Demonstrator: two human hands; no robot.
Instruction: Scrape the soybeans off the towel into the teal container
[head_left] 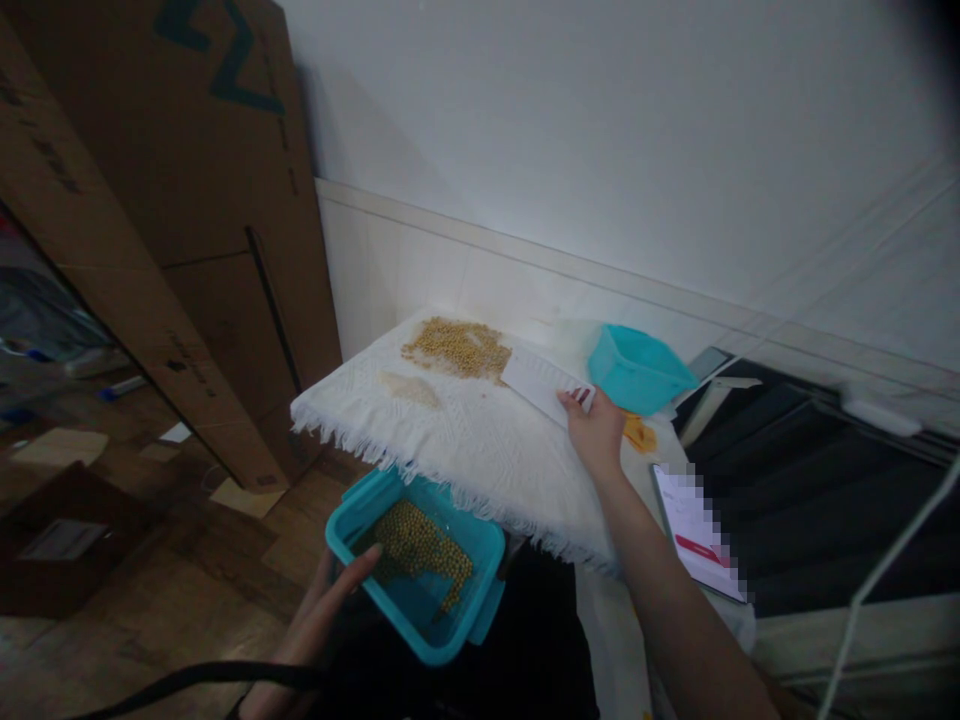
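My left hand (322, 615) grips the near rim of a teal plastic box (420, 570) partly filled with yellowish beans, held below the table's front edge. My right hand (596, 432) reaches over the white fringed cloth (465, 440) and pinches the near end of a white flat card (540, 385). The card's far end lies beside a heap of beans (456, 347) on the cloth. A thinner pale smear of grain (409, 388) lies to the left of the heap.
A second teal tub (637, 368) sits tilted at the cloth's right edge, with a small orange item (640, 434) under it. A phone (697, 530) lies to my right. A large cardboard sheet (180, 200) leans at left; dark shelving (825, 480) at right.
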